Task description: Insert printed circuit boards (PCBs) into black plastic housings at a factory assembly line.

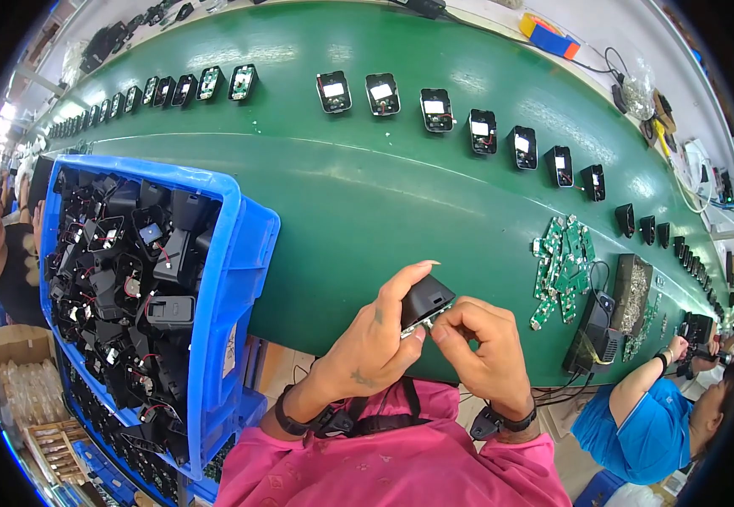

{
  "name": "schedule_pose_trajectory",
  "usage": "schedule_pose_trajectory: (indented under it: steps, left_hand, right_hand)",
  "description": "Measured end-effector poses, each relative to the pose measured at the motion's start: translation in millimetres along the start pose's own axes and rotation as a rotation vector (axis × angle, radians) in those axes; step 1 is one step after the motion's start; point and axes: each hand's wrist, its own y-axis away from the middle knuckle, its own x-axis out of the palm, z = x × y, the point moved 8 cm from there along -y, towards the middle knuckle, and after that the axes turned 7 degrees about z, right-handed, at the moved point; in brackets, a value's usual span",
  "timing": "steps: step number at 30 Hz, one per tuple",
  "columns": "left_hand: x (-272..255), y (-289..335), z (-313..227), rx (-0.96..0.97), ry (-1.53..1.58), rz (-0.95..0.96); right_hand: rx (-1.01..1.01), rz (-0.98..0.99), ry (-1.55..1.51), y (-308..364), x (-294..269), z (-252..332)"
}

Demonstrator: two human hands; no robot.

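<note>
My left hand [375, 338] is closed round a black plastic housing [427, 299], tilted above the near edge of the green bench. A strip of circuit board shows at the housing's open underside. Against that side my right hand [481, 342] pinches with thumb and forefinger. Something small and pale is at those fingertips; its kind is too small to make out. To the right of my hands lies a loose heap of green circuit boards [565, 262].
At left stands a blue crate [253, 245] full of black housings with wires. Rows of open housings [436, 110] line the green bench [342, 203]. A black device [595, 334] with cables is at right. Co-workers sit at both sides, one in a blue shirt [646, 431].
</note>
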Motion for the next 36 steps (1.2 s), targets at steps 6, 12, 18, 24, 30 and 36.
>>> schedule_pose_trajectory:
  steps: [6,12,18,24,30,36]
  left_hand:
    - [1,-1,7,-0.137,0.067,0.030]
    - [1,0,6,-0.061,-0.015,-0.016]
    - [2,-3,9,-0.144,-0.010,0.050]
    - [2,-3,8,-0.080,-0.156,-0.032]
    - [2,9,51,-0.335,0.576,-0.159]
    - [1,3,43,-0.185,0.539,0.023]
  right_hand:
    - [-0.144,-0.042,0.137,-1,0,8]
    - [-0.176,-0.066,0.174,0,0,9]
    - [-0.228,-0.106,0.242,-3,3,10]
    - [-0.243,-0.171,0.311,-8,11,1]
    - [0.008,-0.259,-0.093,-8,7,-35]
    - [0.084,-0.112,-0.594,-8,14,-58]
